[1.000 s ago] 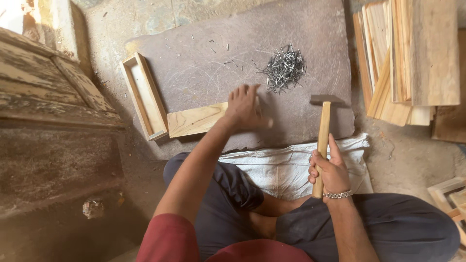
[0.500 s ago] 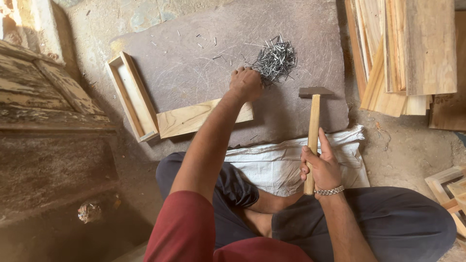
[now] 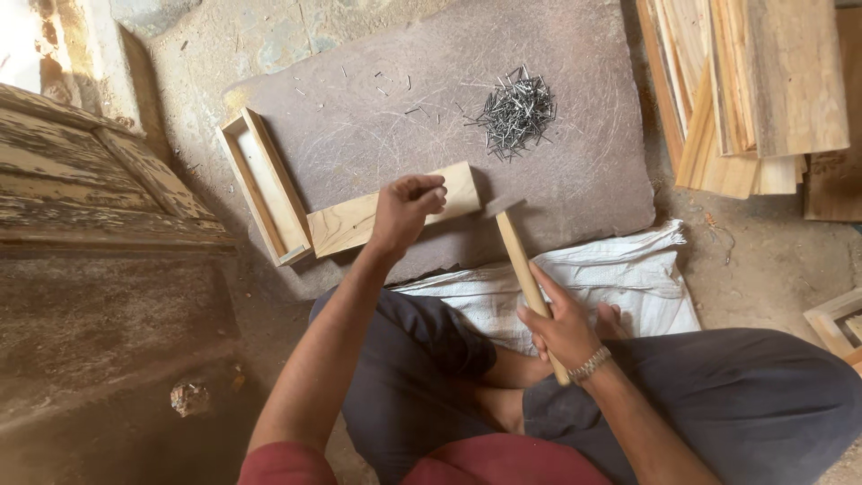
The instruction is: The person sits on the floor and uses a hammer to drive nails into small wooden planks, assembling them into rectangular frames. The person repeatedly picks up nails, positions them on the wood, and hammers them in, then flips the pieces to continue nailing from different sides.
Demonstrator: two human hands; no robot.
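I sit cross-legged on the ground before a flat stone slab (image 3: pixel 575 171). My left hand (image 3: pixel 406 210) hovers over a short wooden board (image 3: pixel 346 224) lying on the slab, fingers pinched together as if on a nail, too small to make out. My right hand (image 3: pixel 564 325) grips the wooden handle of a hammer (image 3: pixel 516 256), its metal head close to the board's right end. A heap of loose nails (image 3: pixel 514 112) lies on the slab beyond the board. A narrow open wooden frame box (image 3: pixel 267 186) rests at the board's left end.
Wooden planks (image 3: pixel 754 90) are stacked at the upper right. A white woven sack (image 3: pixel 620 278) is spread under my legs. An old wooden structure (image 3: pixel 81 189) stands on the left. Part of another wooden frame (image 3: pixel 840 319) shows at the right edge.
My left hand went out to the nail heap, then came back over the board with fingers pinched. My right hand swung the hammer leftward, bringing its head near the board.
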